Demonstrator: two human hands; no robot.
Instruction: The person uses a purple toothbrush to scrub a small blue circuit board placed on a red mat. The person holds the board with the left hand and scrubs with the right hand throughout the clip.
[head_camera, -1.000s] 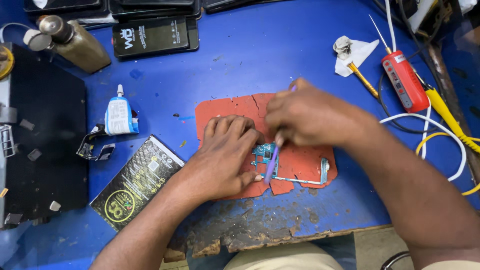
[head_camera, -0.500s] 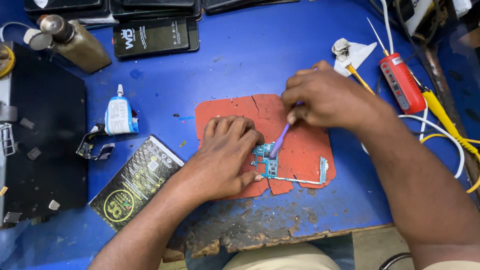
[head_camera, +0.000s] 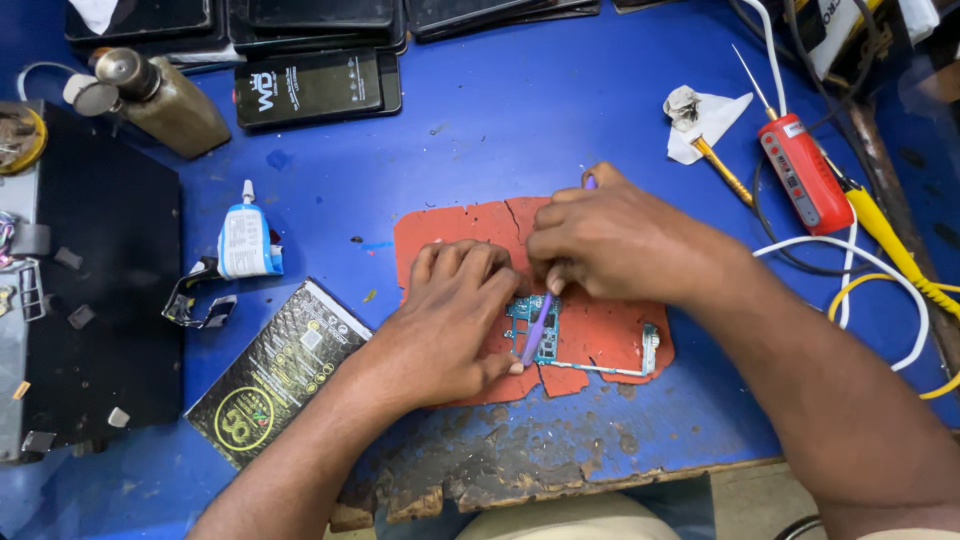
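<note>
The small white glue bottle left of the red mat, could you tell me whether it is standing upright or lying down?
Lying down: the glue bottle rests on its side on the blue table, nozzle pointing away.

Bright, even overhead light; sharp, soft shadows.

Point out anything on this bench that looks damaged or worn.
The red mat under both hands is cracked, with a split running from its top edge and a piece broken loose at its lower edge. The blue table is badly worn along its near edge, where the surface has flaked away to rough brown material.
</note>
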